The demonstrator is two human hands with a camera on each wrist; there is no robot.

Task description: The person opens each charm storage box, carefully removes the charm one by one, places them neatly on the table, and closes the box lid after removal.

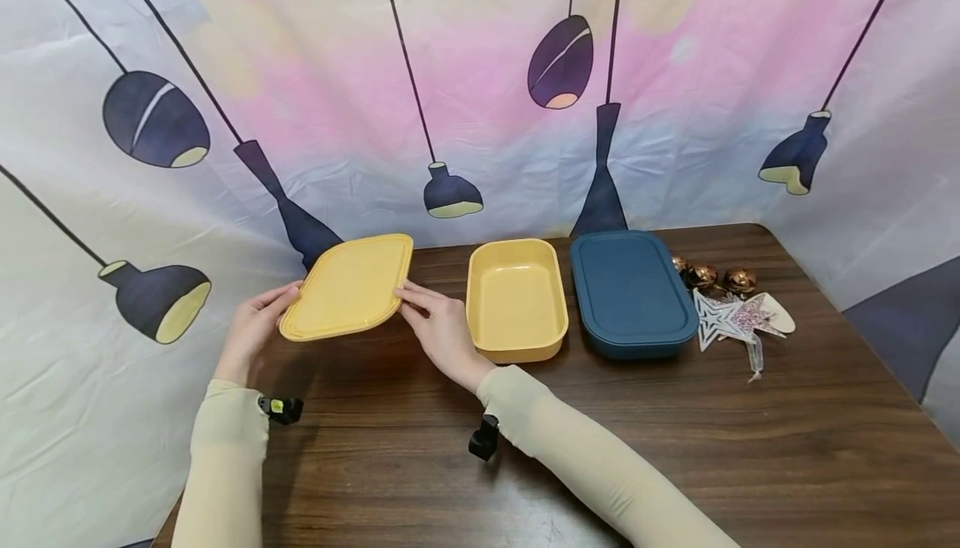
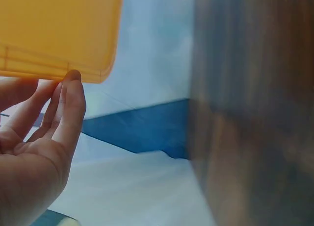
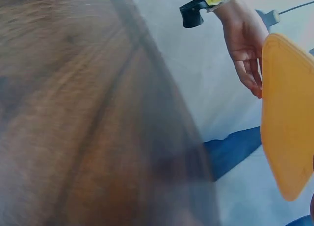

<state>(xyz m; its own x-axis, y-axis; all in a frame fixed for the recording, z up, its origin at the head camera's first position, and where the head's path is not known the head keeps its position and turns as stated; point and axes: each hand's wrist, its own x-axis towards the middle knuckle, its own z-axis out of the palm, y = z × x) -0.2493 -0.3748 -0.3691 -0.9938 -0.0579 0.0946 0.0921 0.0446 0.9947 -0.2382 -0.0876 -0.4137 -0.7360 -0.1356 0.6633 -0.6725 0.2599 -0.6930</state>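
Both hands hold a yellow plastic lid (image 1: 348, 286) above the left part of the table, tilted. My left hand (image 1: 255, 327) pinches its left edge; the left wrist view shows the thumb and fingertips at the rim of the lid (image 2: 59, 30). On the opposite edge, my right hand (image 1: 446, 327) grips with thumb and fingers. Only a sliver of that hand shows in the right wrist view, beside the lid (image 3: 287, 118). Just right of the right hand, an uncovered yellow rectangular container (image 1: 517, 306) stands upright on the table, nothing visible inside.
A dark blue container with its lid on (image 1: 633, 286) stands right of the yellow one. Beyond it lie shiny copper-coloured balls (image 1: 702, 275) and star ornaments (image 1: 731, 317). Everything stands on a dark wooden table (image 1: 420, 456), with a lamp-printed cloth (image 1: 495, 115) behind.
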